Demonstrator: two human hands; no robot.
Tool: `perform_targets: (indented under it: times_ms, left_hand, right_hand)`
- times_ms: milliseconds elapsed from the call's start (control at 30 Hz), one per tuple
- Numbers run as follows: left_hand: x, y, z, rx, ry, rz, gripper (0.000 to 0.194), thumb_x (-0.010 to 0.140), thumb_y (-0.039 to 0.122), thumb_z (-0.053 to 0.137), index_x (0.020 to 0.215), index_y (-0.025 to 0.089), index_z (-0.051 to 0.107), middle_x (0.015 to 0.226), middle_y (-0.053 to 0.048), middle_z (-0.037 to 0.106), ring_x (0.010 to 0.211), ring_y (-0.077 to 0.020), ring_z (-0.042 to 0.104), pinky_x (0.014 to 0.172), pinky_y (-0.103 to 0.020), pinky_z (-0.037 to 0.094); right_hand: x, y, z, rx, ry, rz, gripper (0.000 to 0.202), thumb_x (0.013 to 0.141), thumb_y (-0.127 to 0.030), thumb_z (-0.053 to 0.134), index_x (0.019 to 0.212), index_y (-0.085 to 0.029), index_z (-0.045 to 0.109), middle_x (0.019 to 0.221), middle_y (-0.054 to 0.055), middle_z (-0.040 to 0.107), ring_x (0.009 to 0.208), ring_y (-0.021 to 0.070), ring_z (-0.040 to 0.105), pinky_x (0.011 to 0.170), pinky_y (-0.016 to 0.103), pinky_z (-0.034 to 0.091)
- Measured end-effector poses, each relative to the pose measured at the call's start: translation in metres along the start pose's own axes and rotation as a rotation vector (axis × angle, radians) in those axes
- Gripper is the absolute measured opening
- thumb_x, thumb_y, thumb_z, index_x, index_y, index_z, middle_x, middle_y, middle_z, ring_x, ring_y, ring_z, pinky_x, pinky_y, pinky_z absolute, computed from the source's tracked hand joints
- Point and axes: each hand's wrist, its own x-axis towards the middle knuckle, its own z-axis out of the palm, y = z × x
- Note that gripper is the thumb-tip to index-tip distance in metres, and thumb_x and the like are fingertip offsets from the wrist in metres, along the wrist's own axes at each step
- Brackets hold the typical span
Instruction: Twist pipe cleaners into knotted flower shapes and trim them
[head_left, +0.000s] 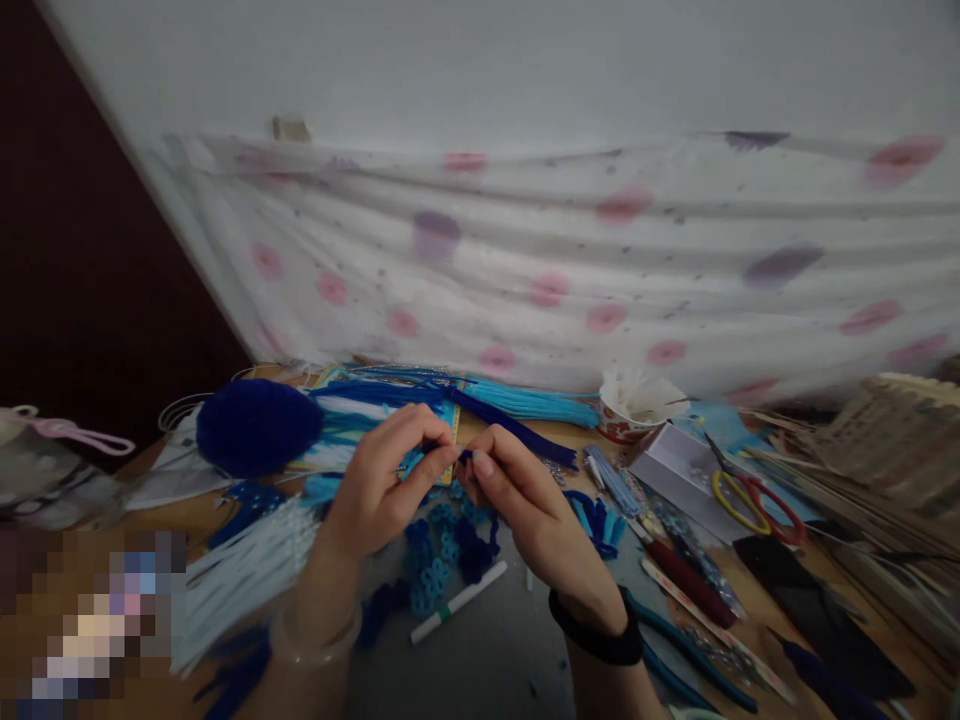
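Observation:
My left hand (394, 480) and my right hand (517, 495) meet fingertip to fingertip above the middle of the table. Both are closed in a pinch on a short dark blue pipe cleaner (466, 456), mostly hidden by the fingers. Beneath them lie light blue flower shapes bent from pipe cleaners (430, 586) and a dark blue fuzzy piece (474, 550). A white marker with a green band (459, 602) rests on the grey mat (465, 670) just below. Looped blue pieces (598, 524) sit beside my right wrist.
Bundled blue pipe cleaners (525, 402) line the back, beside a dark blue fuzzy ball (259, 428). Pale strands (247, 570) lie left. To the right are a paper cup (626, 425), a white box (682, 480), scissors (757, 505) and blue-handled pliers (690, 650).

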Motion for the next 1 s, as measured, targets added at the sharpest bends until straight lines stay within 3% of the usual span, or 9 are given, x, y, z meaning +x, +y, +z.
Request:
perform_targets:
  times_ms: [200, 300, 367, 467, 533, 600, 667, 767, 1000]
  left_hand:
    - [-0.001, -0.001, 0.008, -0.401, -0.092, -0.530, 0.029, 0.085, 0.040, 0.064, 0.065, 0.020, 0.057, 0.055, 0.004, 0.045, 0.051, -0.0120, 0.040, 0.047, -0.025, 0.032]
    - [0.000, -0.010, 0.012, -0.678, -0.195, -0.744, 0.037, 0.077, 0.045, 0.069, 0.056, 0.021, 0.050, 0.043, 0.010, 0.028, 0.040, -0.0085, 0.028, 0.047, -0.026, 0.039]
    - [0.002, -0.015, 0.014, -0.773, -0.203, -0.779, 0.039, 0.077, 0.045, 0.071, 0.054, 0.022, 0.049, 0.041, 0.012, 0.023, 0.037, -0.0073, 0.025, 0.048, -0.027, 0.044]
    - [0.003, -0.014, 0.014, -0.671, -0.090, -0.627, 0.029, 0.082, 0.042, 0.072, 0.068, 0.019, 0.062, 0.046, 0.007, 0.046, 0.044, -0.0095, 0.046, 0.052, -0.024, 0.048]
    - [0.003, -0.011, 0.013, -0.539, 0.012, -0.471, 0.018, 0.084, 0.036, 0.074, 0.088, 0.019, 0.070, 0.065, 0.001, 0.067, 0.060, -0.0131, 0.064, 0.061, -0.025, 0.054]
    - [0.001, -0.008, 0.010, -0.397, 0.092, -0.311, 0.017, 0.083, 0.028, 0.077, 0.098, 0.021, 0.073, 0.085, -0.002, 0.076, 0.078, -0.0169, 0.071, 0.072, -0.028, 0.058]
    - [-0.001, -0.007, 0.007, -0.247, 0.129, -0.133, 0.012, 0.083, 0.022, 0.078, 0.095, 0.024, 0.075, 0.093, -0.003, 0.078, 0.088, -0.0190, 0.072, 0.080, -0.031, 0.058]
    - [-0.002, -0.007, 0.002, -0.091, 0.135, 0.082, 0.009, 0.086, 0.018, 0.074, 0.089, 0.027, 0.076, 0.089, -0.001, 0.078, 0.085, -0.0187, 0.072, 0.079, -0.033, 0.057]
    - [-0.005, -0.005, 0.004, -0.109, 0.086, 0.142, 0.010, 0.087, 0.015, 0.070, 0.087, 0.024, 0.067, 0.080, 0.000, 0.069, 0.076, -0.0158, 0.065, 0.071, -0.030, 0.053]
  right_hand:
    - [0.000, 0.003, -0.002, -0.585, 0.004, -0.188, 0.022, 0.104, -0.016, 0.039, 0.087, -0.023, 0.049, 0.082, 0.001, 0.050, 0.074, 0.0179, 0.046, 0.068, 0.031, 0.036]
    - [0.002, 0.005, -0.002, -0.839, -0.037, -0.312, 0.028, 0.095, -0.002, 0.036, 0.083, -0.021, 0.053, 0.084, 0.004, 0.053, 0.078, 0.0197, 0.045, 0.071, 0.032, 0.035]
    - [0.003, 0.006, -0.001, -0.846, -0.012, -0.320, 0.029, 0.093, -0.001, 0.037, 0.082, -0.021, 0.055, 0.083, 0.004, 0.054, 0.077, 0.0194, 0.045, 0.071, 0.033, 0.035]
    - [0.004, 0.005, -0.001, -0.591, 0.107, -0.191, 0.023, 0.101, -0.013, 0.042, 0.083, -0.022, 0.053, 0.078, 0.001, 0.053, 0.072, 0.0169, 0.045, 0.068, 0.030, 0.036]
    - [0.004, 0.003, -0.003, -0.345, 0.154, -0.099, 0.023, 0.103, -0.025, 0.046, 0.081, -0.022, 0.053, 0.074, -0.002, 0.049, 0.068, 0.0151, 0.044, 0.064, 0.028, 0.035]
    - [0.005, 0.001, -0.006, -0.127, 0.152, -0.031, 0.028, 0.102, -0.036, 0.050, 0.078, -0.022, 0.053, 0.072, -0.002, 0.047, 0.065, 0.0141, 0.043, 0.061, 0.027, 0.033]
    - [0.004, -0.001, -0.008, 0.047, 0.130, 0.026, 0.032, 0.099, -0.044, 0.057, 0.076, -0.022, 0.055, 0.070, -0.003, 0.048, 0.064, 0.0135, 0.042, 0.060, 0.027, 0.033]
    - [0.004, -0.001, -0.009, 0.236, 0.107, 0.120, 0.035, 0.093, -0.051, 0.064, 0.077, -0.021, 0.058, 0.067, -0.003, 0.048, 0.061, 0.0127, 0.039, 0.058, 0.026, 0.031]
    - [0.002, 0.000, -0.008, 0.349, 0.064, 0.175, 0.034, 0.090, -0.051, 0.069, 0.078, -0.020, 0.061, 0.065, -0.003, 0.049, 0.061, 0.0125, 0.038, 0.057, 0.026, 0.029]
